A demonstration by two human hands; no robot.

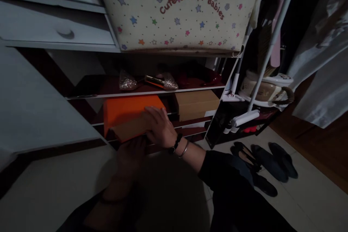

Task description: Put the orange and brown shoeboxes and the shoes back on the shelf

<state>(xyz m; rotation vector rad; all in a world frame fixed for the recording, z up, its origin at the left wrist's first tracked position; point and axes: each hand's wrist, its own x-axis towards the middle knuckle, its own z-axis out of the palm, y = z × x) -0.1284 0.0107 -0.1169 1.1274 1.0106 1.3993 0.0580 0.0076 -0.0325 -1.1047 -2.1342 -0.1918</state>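
Observation:
An orange shoebox (130, 107) sits on the lower part of the shoe rack, with a brown flap (130, 127) on its near side. My right hand (161, 127) is on the right end of the flap, its fingers bent over it and the thumb hidden. In deep shadow, my left hand (130, 156) holds the near lower edge of the box, its fingertips partly hidden under the flap. A brown cardboard box (197, 103) stands just right of the orange one.
Glittery shoes (127, 81) and dark red shoes (212, 77) stand on the upper shelf (103, 85). A star-patterned cover (176, 21) hangs above. Right are a lint roller (246, 117) on a pole, a lidded pot (261, 88) and dark shoes (269, 161) on the tiled floor.

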